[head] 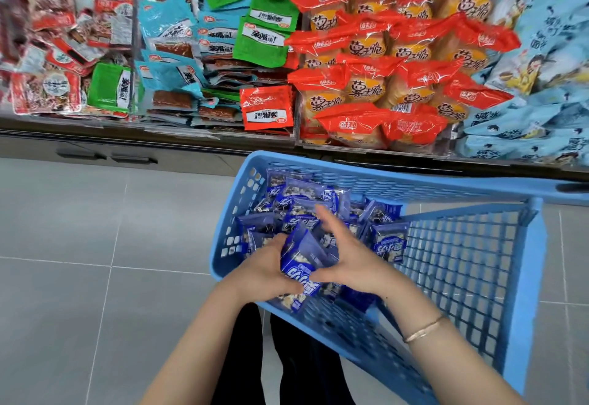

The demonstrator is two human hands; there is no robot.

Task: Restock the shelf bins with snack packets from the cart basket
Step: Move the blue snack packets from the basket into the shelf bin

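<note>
Head view: grey floor tiles (95, 245) under blue basket (350, 167) of packets (389, 240).

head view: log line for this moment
left hand: grips blue packets | right hand: grips same | where: blue basket
</note>
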